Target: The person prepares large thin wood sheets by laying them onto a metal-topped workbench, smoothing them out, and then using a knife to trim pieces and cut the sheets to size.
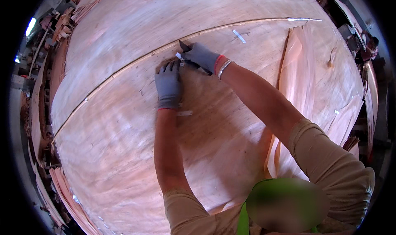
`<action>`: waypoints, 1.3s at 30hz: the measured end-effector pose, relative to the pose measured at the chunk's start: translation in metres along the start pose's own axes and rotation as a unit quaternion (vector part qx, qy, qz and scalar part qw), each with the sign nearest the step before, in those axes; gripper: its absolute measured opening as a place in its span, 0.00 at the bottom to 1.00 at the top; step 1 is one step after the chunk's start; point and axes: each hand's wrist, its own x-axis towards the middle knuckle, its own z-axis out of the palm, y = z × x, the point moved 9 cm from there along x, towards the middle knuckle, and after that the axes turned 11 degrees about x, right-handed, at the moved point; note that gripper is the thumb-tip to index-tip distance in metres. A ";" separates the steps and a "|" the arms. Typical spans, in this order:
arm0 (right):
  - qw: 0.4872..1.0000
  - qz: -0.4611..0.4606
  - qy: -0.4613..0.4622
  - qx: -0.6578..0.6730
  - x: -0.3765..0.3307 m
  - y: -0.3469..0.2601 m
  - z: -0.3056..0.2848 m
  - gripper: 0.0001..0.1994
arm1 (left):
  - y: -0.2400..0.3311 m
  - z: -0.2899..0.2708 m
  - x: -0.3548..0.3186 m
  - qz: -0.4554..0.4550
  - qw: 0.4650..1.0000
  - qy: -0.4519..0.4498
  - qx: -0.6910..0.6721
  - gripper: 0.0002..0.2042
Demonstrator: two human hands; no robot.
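A large sheet of pale wood veneer (119, 123) spreads under both hands. My left hand (168, 84), in a grey glove with dark fingertips, lies on it with the fingers stretched out. Just to its right, my right hand (201, 55), gloved alike, is closed around a dark narrow tool (204, 69) whose kind is partly hidden by the fingers. A small white strip of tape (178, 55) shows between the two hands, close to the right fingertips. Beyond them a long thin wooden stick (152, 53) lies across the sheet.
More white tape pieces stick to the veneer, one beyond my right hand (239, 36) and another (184, 113) by my left wrist. A loose, curled veneer strip (299, 70) lies to the right. Stacked veneer (68, 198) lines the left side. Someone else (372, 47) is at far right.
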 end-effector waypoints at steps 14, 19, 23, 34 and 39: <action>0.959 0.001 0.051 -0.278 -0.009 0.014 -0.052 0.15 | 0.015 -0.005 0.020 0.008 0.999 0.015 0.043 0.17; 0.982 -0.062 0.133 -0.123 -0.191 -0.022 -0.150 0.09 | -0.048 0.006 -0.005 -0.100 0.986 0.066 -0.115 0.20; 0.890 -0.004 0.382 -0.250 -0.397 0.045 -0.290 0.07 | 0.064 -0.002 0.013 -0.044 0.989 -0.054 0.133 0.35; 0.813 0.054 0.371 -0.445 -0.603 0.134 -0.342 0.19 | 0.203 -0.051 0.021 0.075 0.965 -0.125 0.219 0.32; 0.829 -0.077 0.390 -0.393 -0.589 0.095 -0.322 0.10 | 0.377 -0.092 -0.051 0.016 0.925 -0.317 -0.208 0.42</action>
